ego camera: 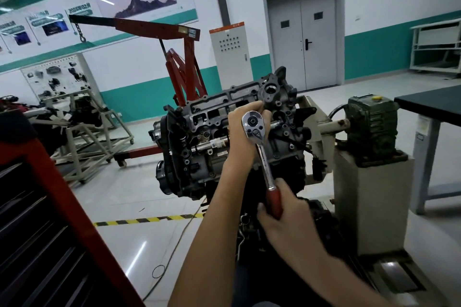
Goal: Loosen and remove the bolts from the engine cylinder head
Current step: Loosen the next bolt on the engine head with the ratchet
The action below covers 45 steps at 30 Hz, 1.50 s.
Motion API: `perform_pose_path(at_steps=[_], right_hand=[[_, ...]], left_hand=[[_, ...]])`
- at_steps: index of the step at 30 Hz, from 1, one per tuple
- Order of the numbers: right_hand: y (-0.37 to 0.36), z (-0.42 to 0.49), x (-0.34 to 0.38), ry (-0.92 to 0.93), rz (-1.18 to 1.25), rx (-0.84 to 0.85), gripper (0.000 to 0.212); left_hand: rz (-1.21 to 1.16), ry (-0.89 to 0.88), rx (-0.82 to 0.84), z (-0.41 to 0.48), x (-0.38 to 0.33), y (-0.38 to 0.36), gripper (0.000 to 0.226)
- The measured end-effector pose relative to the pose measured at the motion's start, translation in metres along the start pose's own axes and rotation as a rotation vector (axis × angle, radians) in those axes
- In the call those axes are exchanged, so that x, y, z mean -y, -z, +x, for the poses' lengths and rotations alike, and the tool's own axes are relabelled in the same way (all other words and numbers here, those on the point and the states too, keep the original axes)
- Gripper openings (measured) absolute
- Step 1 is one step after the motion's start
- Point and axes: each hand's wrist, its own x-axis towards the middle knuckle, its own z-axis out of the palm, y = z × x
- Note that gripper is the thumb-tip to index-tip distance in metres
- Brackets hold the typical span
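The right hand (284, 222) closes its grip around the red handle of a ratchet wrench (262, 154), while the left hand (243, 132) wraps behind the chrome head, apparently steadying the drive on a bolt hidden beneath. The engine cylinder head (224, 112), tilted toward the worker, sits on a rotating stand (371, 122).
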Motion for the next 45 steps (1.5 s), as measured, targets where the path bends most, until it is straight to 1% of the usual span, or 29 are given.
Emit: perform_pose_path(at_steps=[2, 3, 5, 6, 8, 10, 12, 13, 14, 15, 17, 19, 21, 22, 24, 25, 27, 29, 31, 32, 34, 35, 37, 39, 40, 42, 43, 44, 45], right_hand=[[-0.021, -0.006, 0.004, -0.022, 0.096, -0.009, 0.03], [-0.021, -0.006, 0.004, -0.027, 0.107, 0.007, 0.028], [0.001, 0.002, 0.002, 0.003, 0.011, 0.08, 0.026], [0.019, 0.008, 0.0, 0.041, -0.082, 0.134, 0.027], [0.065, 0.029, 0.0, 0.138, -0.319, 0.257, 0.027], [0.11, 0.059, 0.006, 0.257, -0.567, 0.358, 0.023], [0.139, 0.085, 0.014, 0.387, -0.852, 0.302, 0.02], [0.145, 0.091, 0.015, 0.414, -0.934, 0.26, 0.019], [0.146, 0.091, 0.014, 0.403, -0.935, 0.237, 0.019], [0.139, 0.084, 0.008, 0.367, -0.871, 0.236, 0.019], [0.108, 0.054, -0.004, 0.237, -0.62, 0.216, 0.02], [0.064, 0.021, -0.008, 0.092, -0.316, 0.118, 0.02], [0.022, 0.001, -0.004, -0.03, -0.038, 0.06, 0.029], [0.004, -0.005, -0.003, -0.062, 0.055, 0.042, 0.03], [-0.016, -0.009, -0.001, -0.076, 0.155, 0.018, 0.029], [-0.015, -0.008, -0.001, -0.073, 0.148, 0.026, 0.027], [0.009, 0.001, -0.005, -0.013, 0.011, 0.088, 0.026], [0.051, 0.021, -0.009, 0.114, -0.19, 0.193, 0.028], [0.096, 0.05, -0.006, 0.242, -0.408, 0.301, 0.024], [0.115, 0.065, -0.002, 0.283, -0.52, 0.326, 0.024], [0.136, 0.083, 0.002, 0.342, -0.711, 0.284, 0.027], [0.138, 0.085, 0.0, 0.341, -0.735, 0.253, 0.026], [0.123, 0.068, -0.006, 0.255, -0.624, 0.227, 0.022], [0.089, 0.037, -0.01, 0.139, -0.413, 0.163, 0.025], [0.07, 0.024, -0.009, 0.072, -0.284, 0.125, 0.028], [0.032, 0.007, -0.005, -0.043, -0.017, 0.088, 0.03], [0.015, 0.002, -0.002, -0.074, 0.081, 0.075, 0.03], [0.002, -0.002, -0.001, -0.083, 0.144, 0.062, 0.032], [-0.006, -0.005, 0.0, -0.079, 0.18, 0.059, 0.033]], left_hand=[[0.016, -0.024, -0.016, 0.0, 0.002, -0.001, 0.056], [0.017, -0.022, -0.022, 0.0, 0.003, 0.0, 0.057], [0.017, -0.009, -0.02, 0.0, 0.005, 0.003, 0.056], [0.02, -0.003, -0.01, -0.001, 0.006, 0.006, 0.054], [0.005, 0.003, 0.044, -0.002, 0.004, 0.012, 0.04], [0.008, -0.017, 0.147, 0.001, 0.0, 0.015, 0.029], [0.049, -0.048, 0.225, 0.002, -0.004, 0.013, 0.028], [0.064, -0.056, 0.223, 0.001, -0.005, 0.01, 0.028], [0.065, -0.056, 0.195, 0.0, -0.006, 0.008, 0.029], [0.056, -0.048, 0.151, -0.002, -0.005, 0.006, 0.031], [0.032, -0.007, 0.06, -0.004, -0.002, 0.003, 0.04], [0.019, 0.048, 0.006, -0.003, 0.001, -0.002, 0.05], [0.014, 0.062, -0.017, -0.002, 0.0, -0.007, 0.05], [0.018, 0.064, -0.025, -0.002, -0.001, -0.009, 0.049], [0.052, 0.066, -0.032, -0.002, -0.001, -0.009, 0.049], [0.051, 0.074, -0.02, -0.003, 0.0, -0.008, 0.048], [0.002, 0.095, 0.027, -0.004, 0.001, -0.003, 0.039], [-0.006, 0.079, 0.077, -0.004, -0.001, 0.005, 0.026], [0.031, 0.038, 0.142, -0.001, -0.002, 0.011, 0.023], [0.049, 0.03, 0.161, 0.002, -0.003, 0.013, 0.021], [0.068, 0.024, 0.195, 0.004, -0.007, 0.013, 0.019], [0.075, 0.034, 0.206, 0.005, -0.008, 0.011, 0.021], [0.092, 0.067, 0.169, 0.005, -0.007, 0.006, 0.028], [0.082, 0.095, 0.105, 0.004, -0.006, 0.001, 0.048], [0.033, 0.143, 0.065, 0.002, -0.005, -0.002, 0.049], [-0.058, 0.236, -0.039, -0.002, -0.006, -0.008, 0.039], [-0.061, 0.248, -0.072, -0.003, -0.007, -0.01, 0.031], [-0.057, 0.231, -0.072, -0.003, -0.007, -0.01, 0.026], [-0.05, 0.189, -0.047, -0.002, -0.006, -0.01, 0.028]])
